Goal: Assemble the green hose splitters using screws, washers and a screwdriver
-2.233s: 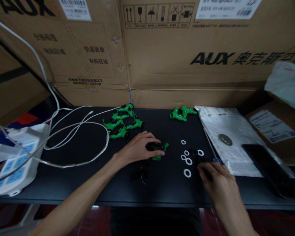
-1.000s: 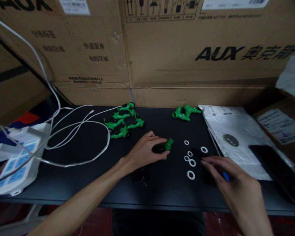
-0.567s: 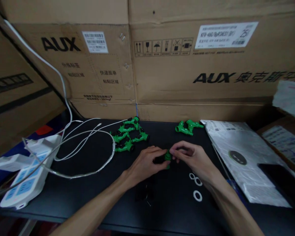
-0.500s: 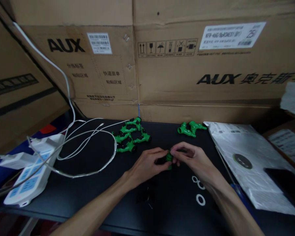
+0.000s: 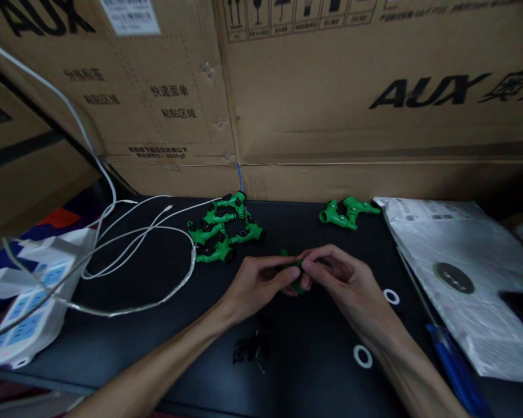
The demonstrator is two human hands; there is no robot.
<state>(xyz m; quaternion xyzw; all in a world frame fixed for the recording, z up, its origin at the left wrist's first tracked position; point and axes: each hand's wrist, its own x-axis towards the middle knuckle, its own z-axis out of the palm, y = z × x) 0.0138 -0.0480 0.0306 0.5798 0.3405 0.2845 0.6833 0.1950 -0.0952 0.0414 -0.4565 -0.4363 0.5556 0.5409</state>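
left hand [image 5: 255,284] pinched green fitting [image 5: 295,283] steady | right hand [image 5: 344,278] fingers closed on its 3 o'clock end | white rings [image 5: 362,356] loose at 5 o'clock, within reach

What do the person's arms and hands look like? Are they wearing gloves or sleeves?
No gloves and no sleeves in view. The left hand and the right hand are bare, and both forearms are bare as far as the picture shows. I see no watch, ring or bracelet.

Left grip [image 5: 255,283] against right grip [image 5: 337,278]
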